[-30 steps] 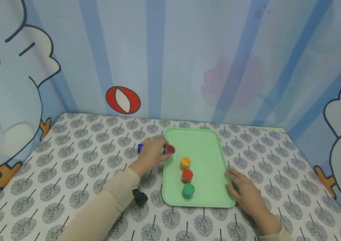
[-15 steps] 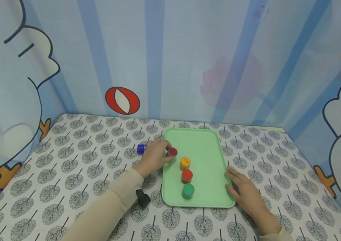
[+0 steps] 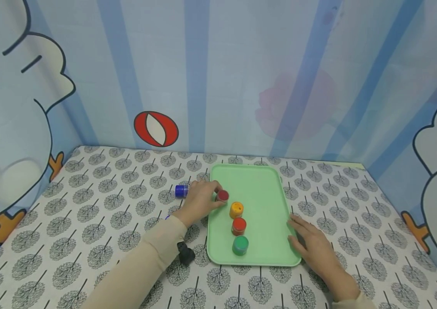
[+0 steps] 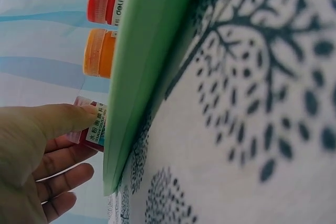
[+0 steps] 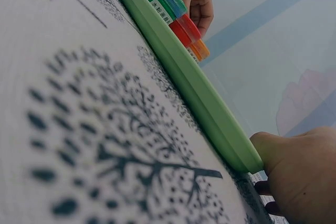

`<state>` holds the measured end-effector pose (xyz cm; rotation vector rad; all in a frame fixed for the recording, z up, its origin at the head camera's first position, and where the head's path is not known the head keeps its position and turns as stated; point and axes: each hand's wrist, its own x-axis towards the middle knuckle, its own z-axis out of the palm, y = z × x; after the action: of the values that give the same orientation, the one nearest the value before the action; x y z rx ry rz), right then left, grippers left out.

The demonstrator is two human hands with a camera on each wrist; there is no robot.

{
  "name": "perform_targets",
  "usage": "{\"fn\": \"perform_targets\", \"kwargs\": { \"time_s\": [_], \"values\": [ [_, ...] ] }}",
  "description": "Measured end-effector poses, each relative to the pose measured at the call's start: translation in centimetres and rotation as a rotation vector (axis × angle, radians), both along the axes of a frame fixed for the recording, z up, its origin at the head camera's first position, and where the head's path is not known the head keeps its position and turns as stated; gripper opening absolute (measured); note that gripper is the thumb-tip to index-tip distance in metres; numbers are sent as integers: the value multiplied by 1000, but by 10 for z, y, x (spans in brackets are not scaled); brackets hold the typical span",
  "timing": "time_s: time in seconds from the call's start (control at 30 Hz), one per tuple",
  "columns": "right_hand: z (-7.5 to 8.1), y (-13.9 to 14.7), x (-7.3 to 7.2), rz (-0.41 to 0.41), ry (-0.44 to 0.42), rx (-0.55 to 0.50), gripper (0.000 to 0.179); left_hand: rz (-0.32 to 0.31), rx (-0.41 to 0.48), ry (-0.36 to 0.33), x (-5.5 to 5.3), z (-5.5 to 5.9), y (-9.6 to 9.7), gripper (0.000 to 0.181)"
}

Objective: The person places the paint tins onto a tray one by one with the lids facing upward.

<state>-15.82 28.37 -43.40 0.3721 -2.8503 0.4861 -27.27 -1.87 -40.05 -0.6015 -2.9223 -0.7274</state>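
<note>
My left hand [image 3: 200, 198] pinches a small dark red paint jar [image 3: 223, 196] between thumb and fingers at the left side of the green tray [image 3: 268, 219]. In the left wrist view, that labelled jar [image 4: 96, 125] has its base right at the tray surface. Beside it, in a row toward me, stand an orange jar [image 3: 236, 210], a red jar [image 3: 239, 225] and a green jar [image 3: 240, 245]. My right hand [image 3: 313, 246] rests against the tray's right rim with relaxed fingers; its thumb touches the tray edge in the right wrist view.
Left of the tray, a blue jar [image 3: 181, 191] lies on its side on the tree-patterned tablecloth [image 3: 125, 214], partly behind my left hand. Another bit of blue shows beside my left sleeve [image 3: 145, 262]. A cartoon-printed curtain [image 3: 234, 86] rises behind the table.
My left hand has carried the dark red jar slightly right and toward me, over the tray's left side near the orange jar. More of the blue jar shows. The right hand has stayed put.
</note>
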Motion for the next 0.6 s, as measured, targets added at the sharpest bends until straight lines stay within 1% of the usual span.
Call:
{"fn": "perform_targets", "kwargs": {
  "time_s": [0.33, 0.6],
  "values": [
    [0, -2, 0, -2, -7, -3, 45, 6, 10, -15, -1, -2, 0, 34],
    [1, -2, 0, -12, -17, 5, 45, 0, 48, -35, -2, -5, 0, 34]
  ]
}}
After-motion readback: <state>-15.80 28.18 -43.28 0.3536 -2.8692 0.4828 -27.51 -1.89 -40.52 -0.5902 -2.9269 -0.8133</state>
